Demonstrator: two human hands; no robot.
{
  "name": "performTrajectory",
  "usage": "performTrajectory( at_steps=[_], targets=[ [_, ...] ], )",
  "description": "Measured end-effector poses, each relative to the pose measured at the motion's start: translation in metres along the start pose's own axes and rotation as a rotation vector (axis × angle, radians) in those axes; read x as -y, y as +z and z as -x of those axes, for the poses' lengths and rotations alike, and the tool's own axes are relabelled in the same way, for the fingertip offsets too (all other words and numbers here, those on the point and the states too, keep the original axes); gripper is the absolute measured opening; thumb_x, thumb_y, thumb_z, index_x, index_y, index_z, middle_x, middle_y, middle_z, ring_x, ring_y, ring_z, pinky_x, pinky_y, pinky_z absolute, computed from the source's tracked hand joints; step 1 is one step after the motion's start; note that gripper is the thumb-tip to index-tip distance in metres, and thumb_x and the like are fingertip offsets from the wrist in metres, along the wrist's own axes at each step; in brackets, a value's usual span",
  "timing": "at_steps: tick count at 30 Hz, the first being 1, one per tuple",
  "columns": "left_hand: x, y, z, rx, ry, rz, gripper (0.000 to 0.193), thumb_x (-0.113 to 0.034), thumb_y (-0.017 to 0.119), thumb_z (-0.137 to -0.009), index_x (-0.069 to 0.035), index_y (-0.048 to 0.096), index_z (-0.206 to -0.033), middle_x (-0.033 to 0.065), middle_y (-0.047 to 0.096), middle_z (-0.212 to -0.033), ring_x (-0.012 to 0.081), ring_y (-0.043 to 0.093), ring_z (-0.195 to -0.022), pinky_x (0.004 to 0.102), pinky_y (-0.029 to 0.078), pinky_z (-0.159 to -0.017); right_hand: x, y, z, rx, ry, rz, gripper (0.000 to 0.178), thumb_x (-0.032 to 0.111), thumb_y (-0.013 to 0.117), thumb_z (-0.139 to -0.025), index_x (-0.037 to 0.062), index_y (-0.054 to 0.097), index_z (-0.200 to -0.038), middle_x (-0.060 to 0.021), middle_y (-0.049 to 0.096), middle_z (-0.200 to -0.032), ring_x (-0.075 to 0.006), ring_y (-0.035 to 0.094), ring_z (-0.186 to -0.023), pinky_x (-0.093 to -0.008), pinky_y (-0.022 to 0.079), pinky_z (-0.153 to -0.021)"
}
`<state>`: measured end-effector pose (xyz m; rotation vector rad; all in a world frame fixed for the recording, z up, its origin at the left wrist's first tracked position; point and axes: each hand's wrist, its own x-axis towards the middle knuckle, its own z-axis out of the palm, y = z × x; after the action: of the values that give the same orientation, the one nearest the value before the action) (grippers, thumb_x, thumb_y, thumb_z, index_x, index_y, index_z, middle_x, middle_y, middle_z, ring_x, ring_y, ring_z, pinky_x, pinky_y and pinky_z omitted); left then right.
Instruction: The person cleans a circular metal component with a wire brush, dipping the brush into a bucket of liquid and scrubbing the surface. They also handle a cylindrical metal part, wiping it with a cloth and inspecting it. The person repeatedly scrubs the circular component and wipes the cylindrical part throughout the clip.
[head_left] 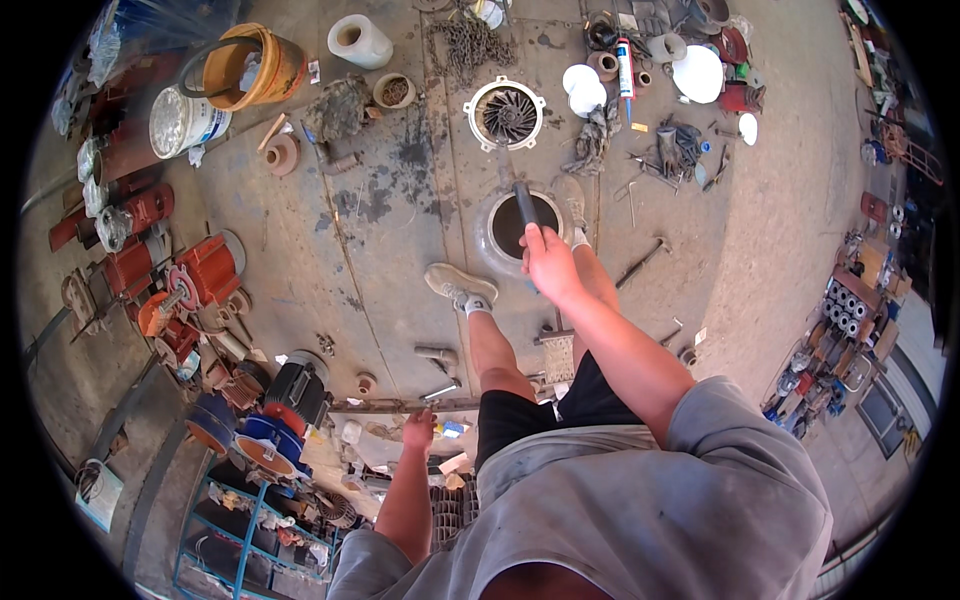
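My right hand (550, 262) is closed round a dark cylindrical bar (524, 203), which points away from me over a round metal housing (486, 238). The housing stands on the floor between my feet, its wide mouth facing up and dark inside. Farther out lies a light-coloured ring-shaped casing (470, 108) with lugs on its rim and a dark vaned impeller (510, 115) inside. My left hand (419, 430) hangs low at my left side, fingers curled in, with nothing visible in it. A small blue and yellow packet (453, 430) shows just beside it.
A hammer (643, 262) lies right of the housing. Hand tools, a sealant tube (626, 80) and white discs (698, 75) are scattered beyond. Orange (255, 70) and white (180, 122) buckets stand far left. Motors, red (212, 270) and black (297, 385), line the left side.
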<state>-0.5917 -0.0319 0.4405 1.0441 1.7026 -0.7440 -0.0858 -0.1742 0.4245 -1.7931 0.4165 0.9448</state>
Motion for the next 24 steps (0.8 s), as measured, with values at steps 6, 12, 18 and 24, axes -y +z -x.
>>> performTrajectory(
  at_steps=[6,12,18,24],
  targets=[
    [0.0004,0.0018,0.0003,0.008,0.007,0.017,0.043,-0.031,0.064,-0.102,0.005,0.067,-0.125,0.0125,0.076,-0.103,0.017,0.071,-0.083,0.0309,0.056,-0.074,-0.0017,0.0,-0.0035,0.022,0.005,-0.003,0.047,0.042,0.05,-0.112,-0.0003,0.063,-0.096,-0.0061,0.06,-0.063,-0.0176,0.061,-0.055,-0.035,0.05,-0.056],
    [-0.0044,0.0026,0.0045,0.022,0.017,-0.017,0.041,-0.031,0.063,-0.103,0.004,0.068,-0.123,0.011,0.076,-0.101,0.0167,0.07,-0.084,0.0307,0.055,-0.073,-0.0037,0.0024,-0.0067,0.038,0.01,-0.031,0.048,0.042,0.05,-0.112,-0.0012,0.063,-0.096,-0.0069,0.061,-0.064,-0.0185,0.062,-0.056,-0.0363,0.051,-0.058],
    [-0.0075,0.0027,0.0079,0.045,0.012,0.012,0.04,-0.032,0.062,-0.103,0.003,0.069,-0.122,0.0096,0.075,-0.101,0.0164,0.07,-0.083,0.0305,0.054,-0.073,0.0016,0.0052,-0.0026,0.028,0.018,0.008,0.05,0.043,0.048,-0.113,-0.0022,0.064,-0.098,-0.0072,0.061,-0.064,-0.0193,0.063,-0.056,-0.0363,0.052,-0.059],
    [-0.0072,0.0004,0.0088,0.055,0.009,0.016,0.04,-0.033,0.062,-0.103,0.002,0.068,-0.122,0.0095,0.076,-0.101,0.0164,0.072,-0.085,0.0299,0.054,-0.071,-0.0013,0.0067,-0.0041,0.044,0.006,-0.026,0.051,0.044,0.047,-0.113,-0.002,0.064,-0.099,-0.0069,0.06,-0.063,-0.0193,0.063,-0.055,-0.036,0.051,-0.058]
  ],
)
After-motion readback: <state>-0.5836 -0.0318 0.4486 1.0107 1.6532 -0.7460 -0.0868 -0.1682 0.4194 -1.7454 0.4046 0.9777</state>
